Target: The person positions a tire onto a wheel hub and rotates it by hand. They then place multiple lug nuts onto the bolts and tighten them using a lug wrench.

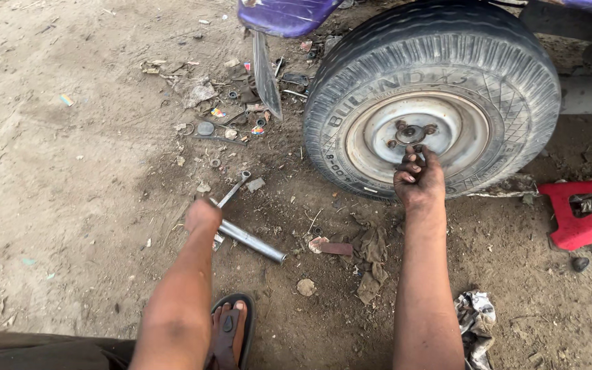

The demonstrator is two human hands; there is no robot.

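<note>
Head view: right hand (418,179) grip pinching wheel hub (409,132) nut; left hand (202,216) grip closed on pipe (251,241)

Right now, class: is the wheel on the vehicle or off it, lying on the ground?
On. The wheel stands upright under the purple body, its tyre on the dirt, and the right hand works at the hub. How tightly it is fastened cannot be told.

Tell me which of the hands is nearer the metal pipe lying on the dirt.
Left. The left hand is right at the upper end of the metal pipe, apparently touching it. The right hand is well off to its right, up at the wheel hub.
</note>
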